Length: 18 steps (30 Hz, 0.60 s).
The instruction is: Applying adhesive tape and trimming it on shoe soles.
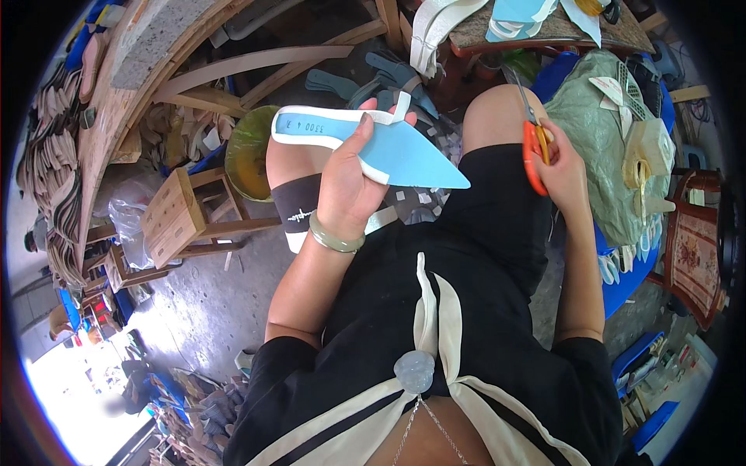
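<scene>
My left hand (346, 182) grips a light blue shoe insole (416, 159) above my lap, thumb on top and fingers underneath. The insole has a pointed toe aimed right and white edging along its heel and waist. A loose end of the white strip (402, 107) sticks up from its far edge by my fingertips. Above my right thigh, my right hand (565, 171) is closed round the orange handles of a pair of scissors (533, 151), whose blades point away from me. The scissors are apart from the insole.
Left of my legs stand a wooden stool (175, 217) and a green bucket (252, 151). Blue-grey insoles (400, 78) lie on the floor ahead among scraps. A small table (466, 35) bears more insoles at the far side. On the right is a green sack (598, 132) with a tape roll (643, 167).
</scene>
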Motion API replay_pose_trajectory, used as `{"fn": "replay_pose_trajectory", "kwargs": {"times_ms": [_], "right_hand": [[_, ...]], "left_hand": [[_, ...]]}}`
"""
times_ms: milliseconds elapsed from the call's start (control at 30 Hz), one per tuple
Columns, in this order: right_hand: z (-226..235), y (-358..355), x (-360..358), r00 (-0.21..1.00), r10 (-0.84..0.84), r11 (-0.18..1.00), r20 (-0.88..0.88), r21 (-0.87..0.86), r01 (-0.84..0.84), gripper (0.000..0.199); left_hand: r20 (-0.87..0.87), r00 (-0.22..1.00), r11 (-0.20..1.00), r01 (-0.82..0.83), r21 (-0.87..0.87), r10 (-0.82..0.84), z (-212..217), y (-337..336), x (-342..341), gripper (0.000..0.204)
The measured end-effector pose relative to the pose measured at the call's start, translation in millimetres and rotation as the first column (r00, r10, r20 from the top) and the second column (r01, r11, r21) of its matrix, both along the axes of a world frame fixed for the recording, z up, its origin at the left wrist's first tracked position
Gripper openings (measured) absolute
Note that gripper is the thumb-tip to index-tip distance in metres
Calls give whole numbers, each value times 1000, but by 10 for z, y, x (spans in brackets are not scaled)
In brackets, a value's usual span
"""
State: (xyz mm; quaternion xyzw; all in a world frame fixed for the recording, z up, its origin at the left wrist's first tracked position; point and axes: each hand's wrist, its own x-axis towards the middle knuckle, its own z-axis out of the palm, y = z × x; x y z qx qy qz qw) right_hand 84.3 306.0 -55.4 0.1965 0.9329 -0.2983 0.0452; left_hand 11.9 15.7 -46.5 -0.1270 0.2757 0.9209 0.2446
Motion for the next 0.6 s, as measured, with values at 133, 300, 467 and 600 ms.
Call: {"fn": "replay_pose_trajectory", "kwargs": {"times_ms": [133,300,467,600], "right_hand": [[150,-299,342,931,-225,565,-288,-817,-116,77],[-45,-701,414,970,150,283,-191,-932,-227,124],[19,-949,394,873,384,679,-301,-548,-488,111],[3,-1049,326,868,428,687,-252,-533,-494,105]], "left_hand": [[-235,972,979,-74,-192,27,15,29,78,40],[-886,436,563,-698,-443,-157,-163,60,108,23],[-918,292,374,-847,-379,-269,-273,49,262,43],[-890,173,429,-827,-365,-422,-320,-23,325,45]]}}
